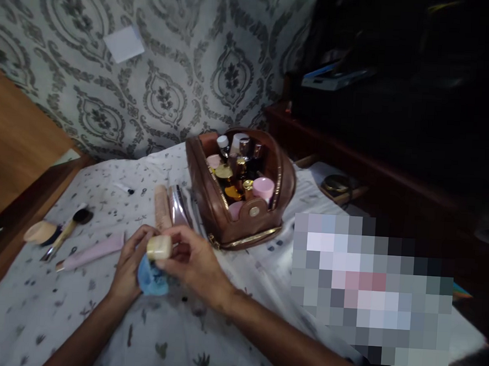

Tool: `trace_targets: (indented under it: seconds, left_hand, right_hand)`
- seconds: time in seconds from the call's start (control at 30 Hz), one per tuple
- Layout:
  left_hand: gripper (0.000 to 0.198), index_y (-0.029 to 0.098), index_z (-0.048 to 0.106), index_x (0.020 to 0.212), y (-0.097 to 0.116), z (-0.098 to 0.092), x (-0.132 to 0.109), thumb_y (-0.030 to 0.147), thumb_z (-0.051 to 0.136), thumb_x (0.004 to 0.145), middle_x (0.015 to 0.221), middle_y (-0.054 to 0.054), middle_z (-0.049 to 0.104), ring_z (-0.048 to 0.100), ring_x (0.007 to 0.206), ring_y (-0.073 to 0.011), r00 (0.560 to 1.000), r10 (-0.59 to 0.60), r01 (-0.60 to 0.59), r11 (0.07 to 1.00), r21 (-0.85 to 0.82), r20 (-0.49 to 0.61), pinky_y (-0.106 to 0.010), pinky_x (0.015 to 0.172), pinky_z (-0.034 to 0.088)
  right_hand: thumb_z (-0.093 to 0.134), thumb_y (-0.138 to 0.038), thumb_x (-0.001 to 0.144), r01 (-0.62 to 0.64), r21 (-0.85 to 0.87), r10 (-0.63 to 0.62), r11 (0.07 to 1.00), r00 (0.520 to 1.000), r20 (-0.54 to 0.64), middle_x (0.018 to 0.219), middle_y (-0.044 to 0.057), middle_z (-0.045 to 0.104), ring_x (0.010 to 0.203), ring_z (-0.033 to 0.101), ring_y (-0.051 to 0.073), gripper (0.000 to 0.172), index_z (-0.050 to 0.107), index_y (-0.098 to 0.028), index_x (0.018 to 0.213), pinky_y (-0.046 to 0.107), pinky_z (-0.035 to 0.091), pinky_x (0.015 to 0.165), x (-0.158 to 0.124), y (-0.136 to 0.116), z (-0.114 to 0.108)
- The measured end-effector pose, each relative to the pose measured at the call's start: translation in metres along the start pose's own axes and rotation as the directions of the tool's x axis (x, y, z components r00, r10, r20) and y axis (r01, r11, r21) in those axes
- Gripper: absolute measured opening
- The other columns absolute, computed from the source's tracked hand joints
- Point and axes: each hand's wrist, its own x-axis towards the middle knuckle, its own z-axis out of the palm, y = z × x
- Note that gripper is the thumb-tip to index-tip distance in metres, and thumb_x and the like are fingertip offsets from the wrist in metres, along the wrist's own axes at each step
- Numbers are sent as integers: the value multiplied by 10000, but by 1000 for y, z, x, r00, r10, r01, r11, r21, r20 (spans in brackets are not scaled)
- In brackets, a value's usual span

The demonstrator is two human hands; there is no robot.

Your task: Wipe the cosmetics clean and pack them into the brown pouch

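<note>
Pinched in my right hand [193, 265] is a small cream-coloured container [160, 247], possibly a jar or a bottle top, with a gold-toned side. Its lower part runs behind a crumpled blue piece of material [152, 279], which may be a cloth or a thin wrapper. My left hand [130, 259] closes around that blue piece from the left. Just beyond both hands, a beige tube [162, 206] and a silvery-pink tube [179, 205] lie side by side. The brown cosmetic bag [204, 197] stands unzipped to the right, full of jars and bottles.
On the patterned sheet [143, 342] at left lie a pink tube [93, 253], a makeup brush [65, 238] and a beige-and-dark container [42, 232]. A small white item [124, 188] lies farther back. Wooden edges border the left; dark furniture [396, 142] and a pixelated patch occupy the right.
</note>
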Motion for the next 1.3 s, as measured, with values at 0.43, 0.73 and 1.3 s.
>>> trace_targets:
  seconds: [0.43,0.73,1.3]
  left_hand:
    - [427,180,679,931,-7,-5,3,587,677,801,901,-44,670,612,894,-222,953,243,-259,963,70,183,-293,809,476]
    - [401,174,601,795,3,-6,2,561,566,890,740,-9,581,537,717,-152,959,206,-233,965,122,196,-251,687,437]
    - [244,136,623,1042,33,-149,97,192,474,857,1091,-202,598,599,1031,-381,916,233,223,378,899,-326,-473,868,430]
  right_hand:
    - [701,-299,720,72,-236,-91,969,993,-70,991,37,682,843,657,173,352,531,-213,1015,304,534,737,6,7,-6]
    - [670,-423,752,65,-505,-105,860,993,-51,965,71,713,825,671,215,367,608,-203,1040,334,537,701,7,9,-10]
    - [603,-181,721,52,-619,-98,784,994,-41,876,10,661,726,602,164,326,613,-197,1047,292,494,701,9,20,-7]
